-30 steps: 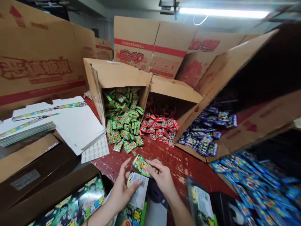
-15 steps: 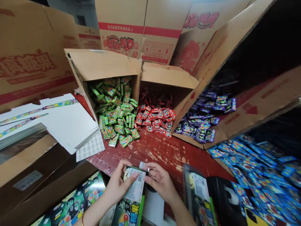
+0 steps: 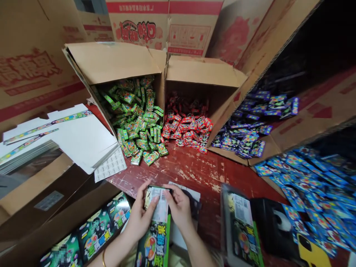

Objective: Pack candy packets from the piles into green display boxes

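Note:
My left hand (image 3: 143,215) is wrapped round the left side of a black and green candy box (image 3: 152,243), its thumb on the white label panel. At the box's upper right corner, my right hand (image 3: 179,207) grips the same box, thumb on the front and fingers behind the top edge. The box is tilted in front of me, its printed face toward me. White paper (image 3: 178,233) lies partly hidden behind it. To the right, a similar candy box (image 3: 243,237) rests in a clear plastic tray.
Open cartons spill green packets (image 3: 139,126), red packets (image 3: 189,129) and purple packets (image 3: 241,141). Blue packets (image 3: 314,189) are heaped at right, near a black tape dispenser (image 3: 271,226) and a yellow phone (image 3: 311,252). A sticker sheet (image 3: 111,165) and white card sheets (image 3: 75,144) lie left, above a carton of printed boxes (image 3: 94,233).
My right hand has moved from holding a small whitish piece at the box's top edge to gripping that corner, fingers behind it. My left hand keeps its hold. The view has shifted slightly.

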Motion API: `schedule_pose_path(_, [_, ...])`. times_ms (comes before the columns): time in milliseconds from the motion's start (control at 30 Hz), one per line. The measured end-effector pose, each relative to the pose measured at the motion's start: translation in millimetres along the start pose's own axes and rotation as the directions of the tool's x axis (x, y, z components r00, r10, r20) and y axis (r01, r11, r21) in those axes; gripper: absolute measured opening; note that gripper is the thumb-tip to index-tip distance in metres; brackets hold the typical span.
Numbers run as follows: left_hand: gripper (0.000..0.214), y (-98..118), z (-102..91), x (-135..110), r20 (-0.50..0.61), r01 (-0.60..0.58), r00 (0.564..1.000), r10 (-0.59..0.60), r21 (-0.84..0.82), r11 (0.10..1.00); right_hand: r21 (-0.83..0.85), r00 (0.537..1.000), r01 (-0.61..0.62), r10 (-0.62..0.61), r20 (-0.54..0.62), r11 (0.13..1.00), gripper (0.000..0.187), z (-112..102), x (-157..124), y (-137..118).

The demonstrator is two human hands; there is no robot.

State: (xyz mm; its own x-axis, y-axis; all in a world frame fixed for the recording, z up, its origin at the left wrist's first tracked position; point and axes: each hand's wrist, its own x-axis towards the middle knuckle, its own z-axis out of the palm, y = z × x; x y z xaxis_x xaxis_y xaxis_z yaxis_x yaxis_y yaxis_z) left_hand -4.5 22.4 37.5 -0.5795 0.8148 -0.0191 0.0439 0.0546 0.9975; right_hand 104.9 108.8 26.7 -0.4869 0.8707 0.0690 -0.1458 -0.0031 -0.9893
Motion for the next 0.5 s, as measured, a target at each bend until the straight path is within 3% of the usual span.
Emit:
schedule_pose_path(100, [0.019, 5.3, -8.4, 9.0, 0.001, -0.056, 0.998, 0.056, 0.029, 0.998, -0.061, 0.994, 0.106, -0.107, -0.001, 0.992, 0.02, 10.9, -1.5, -5.2])
schedule_pose_path(200, [0.018, 8.0, -11.5, 12.9, -0.049, -0.123, 0.991, 0.122, -0.02, 0.992, -0.045, 0.99, 0.084, -0.088, -0.108, 0.995, 0.017, 19.9, -5.8, -10.1])
schedule_pose_path(300, [0.02, 9.0, -12.9, 10.9, -0.078, -0.134, 0.988, 0.13, -0.045, 0.99, -0.045, 0.992, 0.084, -0.088, -0.092, 0.995, 0.015, 20.3, -5.6, -12.3])
schedule_pose_path(400, [0.019, 10.9, -16.4, 12.8, 0.025, -0.023, 0.999, 0.023, 0.005, 1.0, -0.014, 1.0, 0.03, -0.031, -0.003, 0.999, 0.018, 10.8, 0.3, -11.4])
schedule_pose_path(500, [0.026, 12.2, -16.9, 20.2, 0.089, 0.168, 0.983, -0.162, -0.053, 0.984, 0.06, 0.99, -0.14, 0.138, 0.041, 0.988, 0.023, -4.8, 8.1, -6.8])
